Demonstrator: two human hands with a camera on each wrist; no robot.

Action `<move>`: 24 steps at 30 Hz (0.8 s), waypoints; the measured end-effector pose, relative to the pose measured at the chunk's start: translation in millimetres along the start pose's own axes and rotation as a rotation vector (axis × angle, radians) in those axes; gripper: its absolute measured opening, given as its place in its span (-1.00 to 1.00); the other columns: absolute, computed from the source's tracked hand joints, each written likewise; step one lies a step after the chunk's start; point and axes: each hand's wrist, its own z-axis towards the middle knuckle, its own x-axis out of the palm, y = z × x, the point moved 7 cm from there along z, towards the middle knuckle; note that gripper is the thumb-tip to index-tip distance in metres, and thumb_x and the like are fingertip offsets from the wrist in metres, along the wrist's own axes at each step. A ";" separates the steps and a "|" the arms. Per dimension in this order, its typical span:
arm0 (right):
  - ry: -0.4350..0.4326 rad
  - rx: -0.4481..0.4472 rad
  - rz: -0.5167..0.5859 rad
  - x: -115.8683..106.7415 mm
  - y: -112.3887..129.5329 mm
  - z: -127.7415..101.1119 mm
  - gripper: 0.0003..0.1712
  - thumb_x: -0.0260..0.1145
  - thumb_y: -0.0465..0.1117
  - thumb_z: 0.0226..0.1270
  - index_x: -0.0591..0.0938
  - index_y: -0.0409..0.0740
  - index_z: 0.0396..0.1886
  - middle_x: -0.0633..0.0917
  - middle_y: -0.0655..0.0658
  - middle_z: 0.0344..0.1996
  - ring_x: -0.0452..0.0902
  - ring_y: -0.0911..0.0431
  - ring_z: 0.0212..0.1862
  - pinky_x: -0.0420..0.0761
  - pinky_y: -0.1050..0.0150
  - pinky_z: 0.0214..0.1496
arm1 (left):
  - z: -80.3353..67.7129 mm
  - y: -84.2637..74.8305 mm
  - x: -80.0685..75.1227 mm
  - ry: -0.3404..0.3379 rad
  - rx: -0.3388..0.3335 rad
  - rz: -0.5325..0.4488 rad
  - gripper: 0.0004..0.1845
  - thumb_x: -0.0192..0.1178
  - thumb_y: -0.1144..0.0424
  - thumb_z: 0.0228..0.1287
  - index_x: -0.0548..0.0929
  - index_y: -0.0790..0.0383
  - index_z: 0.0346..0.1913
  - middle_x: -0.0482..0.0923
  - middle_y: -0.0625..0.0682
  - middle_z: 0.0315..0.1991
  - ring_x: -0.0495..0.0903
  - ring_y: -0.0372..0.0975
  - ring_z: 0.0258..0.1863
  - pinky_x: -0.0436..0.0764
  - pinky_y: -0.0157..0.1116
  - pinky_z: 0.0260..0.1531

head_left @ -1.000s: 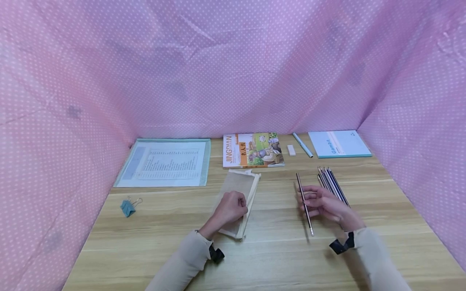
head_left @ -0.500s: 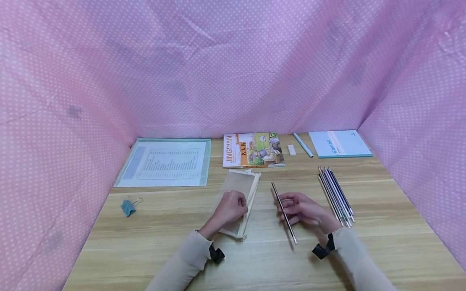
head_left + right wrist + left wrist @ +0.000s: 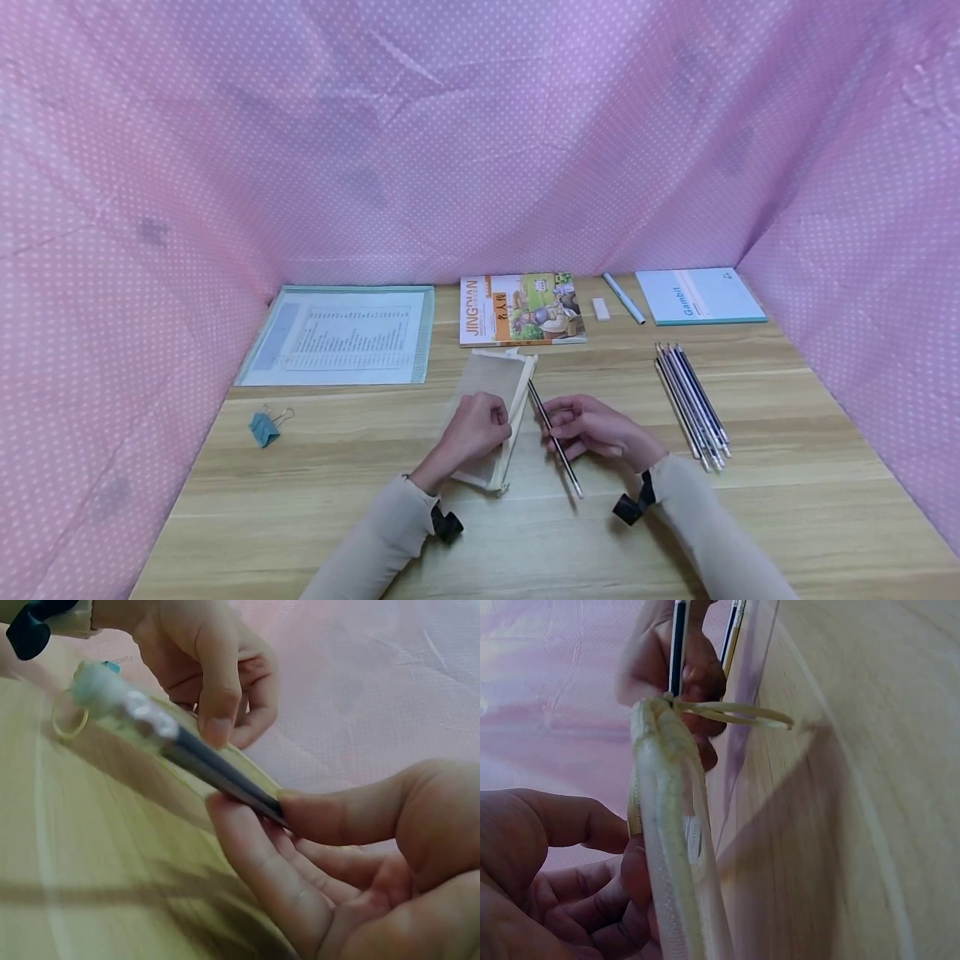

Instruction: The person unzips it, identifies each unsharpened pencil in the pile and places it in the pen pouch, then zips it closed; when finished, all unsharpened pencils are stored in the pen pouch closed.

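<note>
A flat mesh zip pouch (image 3: 491,375) with cream edging lies in the middle of the table in the head view. My left hand (image 3: 472,429) pinches its right edge between thumb and fingers, and in the left wrist view the pouch's edging (image 3: 664,750) rises from that grip. My right hand (image 3: 596,429) holds a dark striped pencil (image 3: 555,440) between thumb and fingertips, just right of the pouch. The pencil's eraser end points toward me, large in the right wrist view, where the dark shaft (image 3: 217,772) runs into the fingers. Its far tip comes close to the pouch's edge.
Several pencils (image 3: 692,404) lie bundled at the right. Along the back are a clear document folder (image 3: 345,337), a picture-covered book (image 3: 522,310), a white eraser (image 3: 600,309), a light blue pen (image 3: 624,298) and a blue notebook (image 3: 701,297). A teal binder clip (image 3: 264,428) sits left.
My right hand has carried the pencil leftward from beside the pencil bundle to the pouch's right edge. The left hand has kept its place on the pouch.
</note>
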 end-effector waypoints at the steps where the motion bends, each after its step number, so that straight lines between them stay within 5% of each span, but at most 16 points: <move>1: -0.013 -0.002 0.003 0.6 0.7 2.5 -0.35 0.07 -0.45 0.39 0.13 -0.54 0.42 0.71 -0.02 -0.21 0.72 0.16 -0.19 0.75 0.21 -0.16 | 0.0 0.0 0.2 -0.002 0.004 0.000 -0.87 0.21 0.45 -0.02 0.60 0.22 -0.62 0.44 -0.12 -0.72 0.37 -0.36 -0.74 0.33 -0.45 -0.70; 13: -0.226 -0.054 0.137 10.6 6.3 22.4 -0.35 0.08 -0.43 0.42 0.17 -0.47 0.45 0.74 -0.01 -0.27 0.73 0.19 -0.22 0.74 0.30 -0.21 | 1.2 0.8 1.0 0.013 0.010 -0.018 -0.87 0.23 0.47 0.01 0.62 0.24 -0.59 0.50 -0.06 -0.69 0.41 -0.35 -0.71 0.37 -0.45 -0.69; 24: -0.300 -0.012 0.070 17.6 5.2 30.6 -0.32 0.13 -0.44 0.39 0.18 -0.45 0.47 0.72 0.01 -0.37 0.72 0.20 -0.29 0.75 0.24 -0.23 | 1.9 1.0 -0.6 0.015 0.005 -0.013 -0.88 0.23 0.46 0.01 0.62 0.23 -0.59 0.47 -0.10 -0.69 0.39 -0.36 -0.70 0.34 -0.45 -0.69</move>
